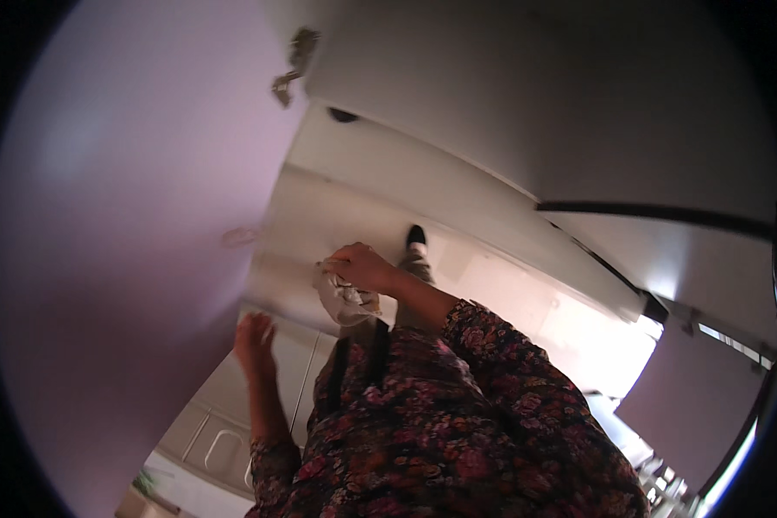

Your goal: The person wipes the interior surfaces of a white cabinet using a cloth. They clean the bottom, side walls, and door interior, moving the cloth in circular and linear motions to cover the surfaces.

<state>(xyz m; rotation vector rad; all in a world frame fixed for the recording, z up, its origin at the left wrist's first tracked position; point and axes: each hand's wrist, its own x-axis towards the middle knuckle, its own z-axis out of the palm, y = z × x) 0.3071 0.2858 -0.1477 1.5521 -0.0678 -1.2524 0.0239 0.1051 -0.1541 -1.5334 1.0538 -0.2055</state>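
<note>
My right hand [361, 267] grips the top of a crumpled translucent plastic bag [346, 299], which hangs in front of my body. Whitish pieces show inside the bag, but I cannot tell what they are. Lower and to the left, my left hand [254, 337] is raised beside a large pale surface, its fingers somewhat apart and nothing visible in it. Motion blurs both hands. A black shoe [416, 236] shows on the floor beyond my right hand.
A large pale door or panel [123, 194] fills the left side, with a metal handle [285, 87] near its upper edge. Grey panels [492, 84] rise at the upper right. Light cabinet fronts [285, 369] stand at the lower left, and the pale floor [492, 278] brightens to the right.
</note>
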